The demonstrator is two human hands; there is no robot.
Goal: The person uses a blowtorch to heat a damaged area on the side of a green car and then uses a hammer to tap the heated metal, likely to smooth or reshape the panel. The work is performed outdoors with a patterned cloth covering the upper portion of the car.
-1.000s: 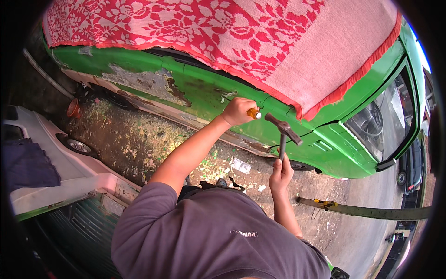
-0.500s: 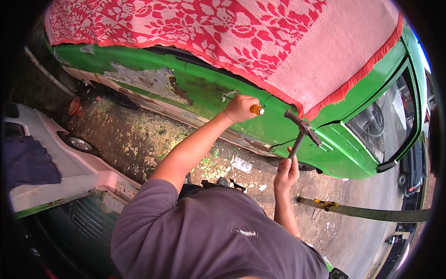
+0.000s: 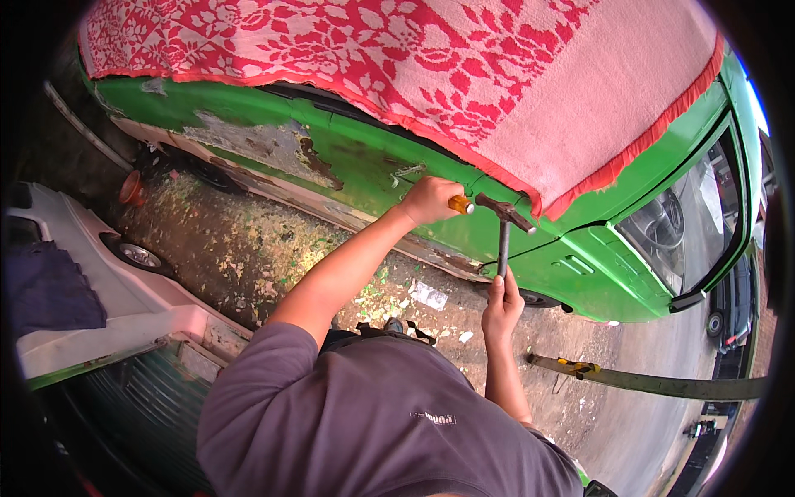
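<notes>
My left hand is closed round an amber handle, probably a screwdriver's; its pale butt end points right and its other end is hidden. It is held against or close to the green vehicle's side, just under a red and pink floral blanket. In my right hand is a hammer, gripped by its dark shaft. The hammer's head is up, a short way right of the amber butt end and seemingly just apart from it.
Bare, rusted patches mark the green side panel. Paint flakes litter the ground. A white vehicle with a dark cloth stands left, near an orange cone-shaped object. A metal bar with yellow-black tape lies right.
The hammer has swung left, its head coming close to the amber handle's butt end. My right hand moved slightly left and down; my left hand has stayed nearly in place.
</notes>
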